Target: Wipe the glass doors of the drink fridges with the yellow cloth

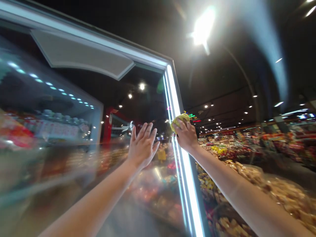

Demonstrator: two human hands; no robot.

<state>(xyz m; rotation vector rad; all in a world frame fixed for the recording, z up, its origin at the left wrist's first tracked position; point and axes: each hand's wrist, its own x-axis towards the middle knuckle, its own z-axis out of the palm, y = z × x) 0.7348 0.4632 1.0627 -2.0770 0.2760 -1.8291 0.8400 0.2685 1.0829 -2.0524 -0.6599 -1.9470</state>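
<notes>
Yellow cloth (179, 119), bunched small, and it's right up against the glowing upright strip (185, 168) at the edge of the glass pane (150, 74), a little below the frame's upper corner (172, 62)! That bright edge runs down from the corner, slanting in this view, while the lit top rail (103, 36) stretches away to the left, a pale panel (81, 52) just beneath it. Beyond the upright there's open air to the right, and plenty of dark room overhead under the ceiling lamp (204, 26); lower down, heaps of goods (281, 187) crowd that side, blurred. Now the hands: the right hand (187, 135) has its fingers curled over the cloth, gripping it against the strip, the forearm reaching up from the lower right. The left hand (143, 144) is up before the pane, bare, fingers extended and slightly parted, thumb out towards the upright, its arm long and angled from the lower left. Whether that palm touches the glass, I can't tell from here. Between the two hands, a narrow gap, with the upright's inner edge inside it.
</notes>
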